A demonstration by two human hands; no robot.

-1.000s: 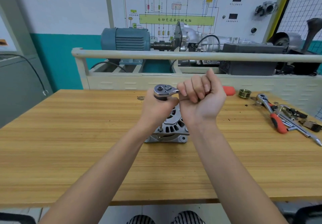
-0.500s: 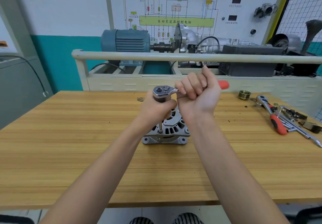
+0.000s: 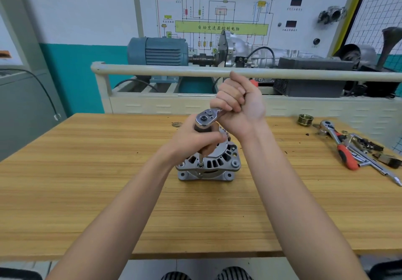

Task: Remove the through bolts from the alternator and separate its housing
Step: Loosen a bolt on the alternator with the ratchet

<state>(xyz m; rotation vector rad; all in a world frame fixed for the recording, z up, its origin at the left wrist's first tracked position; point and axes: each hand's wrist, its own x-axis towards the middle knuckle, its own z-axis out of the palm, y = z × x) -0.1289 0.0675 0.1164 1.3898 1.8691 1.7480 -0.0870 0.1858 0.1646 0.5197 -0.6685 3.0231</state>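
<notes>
Ratchet set on a bolt at the alternator's near edge.

Our alternator stands on the wooden table, and we place everything else from it. Directly above it our left hand has its fingers curled around the upright extension bar below the ratchet, whose socket meets a bolt on the alternator's near-left rim. Above and just right of the alternator, our right hand is clenched tight round the ratchet handle. Well to the alternator's right lie a second ratchet with a red grip, loose tools and a pulley.
</notes>
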